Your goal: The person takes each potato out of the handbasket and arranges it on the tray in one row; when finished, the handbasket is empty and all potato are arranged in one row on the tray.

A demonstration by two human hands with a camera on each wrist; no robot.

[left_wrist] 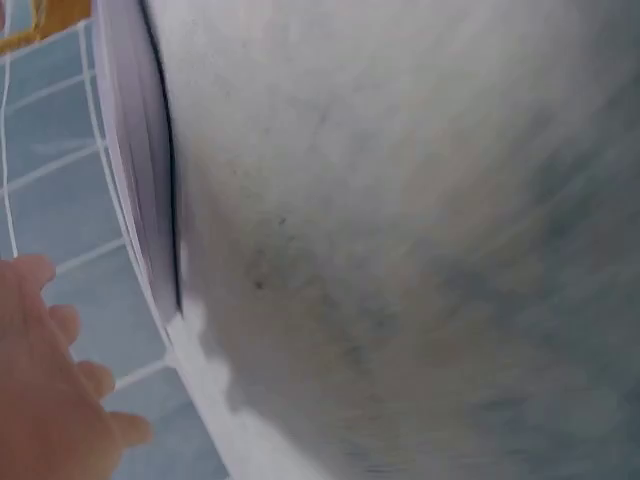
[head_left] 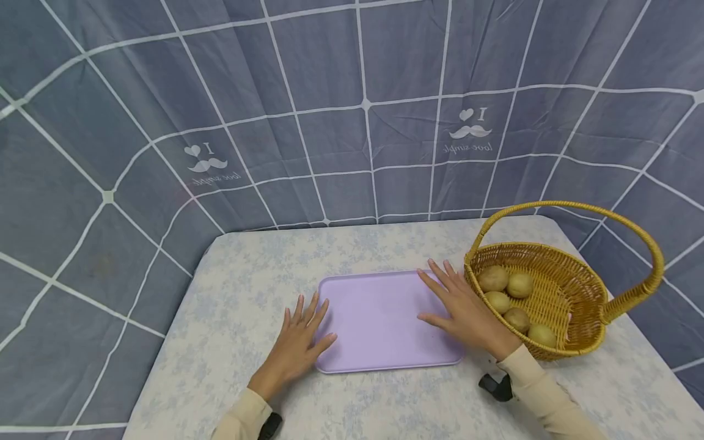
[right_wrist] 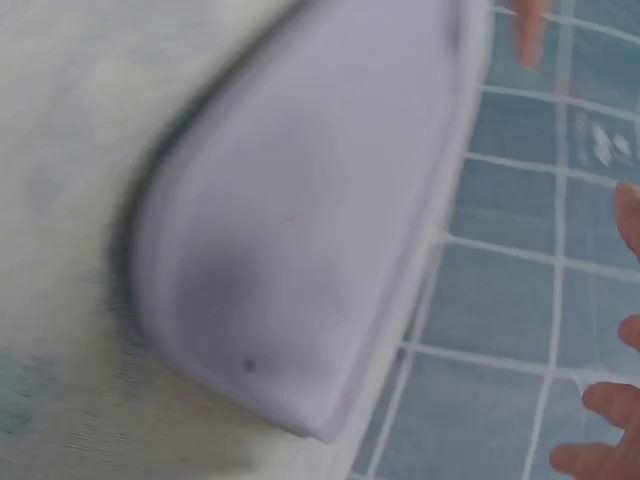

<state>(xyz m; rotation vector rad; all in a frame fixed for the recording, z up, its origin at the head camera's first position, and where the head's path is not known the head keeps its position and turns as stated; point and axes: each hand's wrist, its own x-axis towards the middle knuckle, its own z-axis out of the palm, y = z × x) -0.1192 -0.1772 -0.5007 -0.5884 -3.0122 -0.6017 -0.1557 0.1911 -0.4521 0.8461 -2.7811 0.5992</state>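
A shallow lavender tray lies on the table, its surface bare. Over its left edge my left hand is held with fingers spread, holding nothing. My right hand hovers above the tray's right side, fingers likewise spread, beside the basket. In the left wrist view the left hand appears at the lower left, apart from the tray's side. The right wrist view catches fingertips of the right hand at the edge, away from the tray.
A yellow wicker basket with a tall arched handle stands on the right, holding several potatoes. The table has a pale floral cover. Blue-grey gridded cloth hangs behind and at both sides.
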